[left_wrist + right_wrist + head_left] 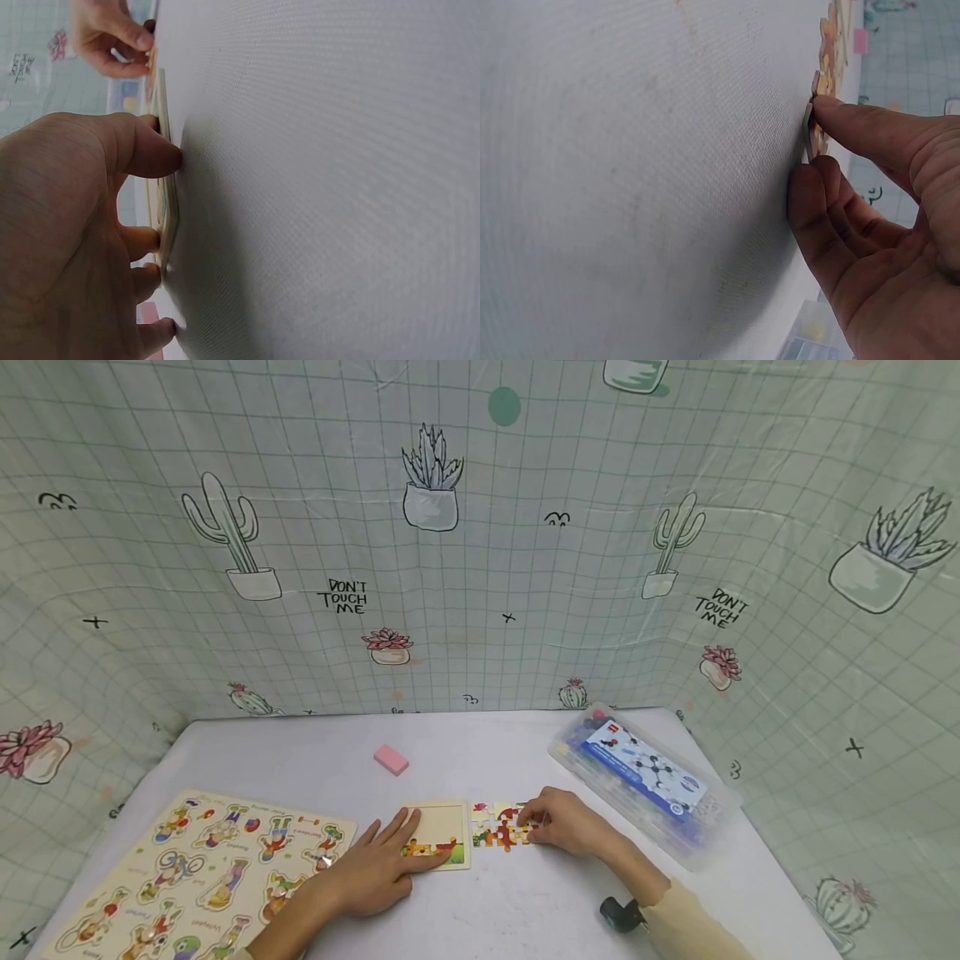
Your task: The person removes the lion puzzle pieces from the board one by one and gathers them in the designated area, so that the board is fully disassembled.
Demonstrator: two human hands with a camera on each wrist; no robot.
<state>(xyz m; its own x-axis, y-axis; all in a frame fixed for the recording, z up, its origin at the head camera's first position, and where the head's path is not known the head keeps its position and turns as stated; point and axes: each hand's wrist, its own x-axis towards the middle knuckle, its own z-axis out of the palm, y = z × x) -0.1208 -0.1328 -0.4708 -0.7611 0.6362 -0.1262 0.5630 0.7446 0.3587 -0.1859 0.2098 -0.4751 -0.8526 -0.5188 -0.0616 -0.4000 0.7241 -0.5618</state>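
Observation:
My left hand lies with spread fingers over the small wooden puzzle tray. A strip of colourful pieces fills the tray's near edge, under my index finger. In the left wrist view the thumb touches the tray's side. To the right of the tray, my right hand pinches a thin puzzle piece between thumb and fingers, close over the table. Several loose jigsaw pieces in red, yellow and green lie between the tray and my right hand, and its fingers cover some of them.
At left lies a large wooden board with sports figures. A pink eraser-like block sits behind the tray. The clear plastic case with a molecule label stands at back right. A small dark object is by the right wrist.

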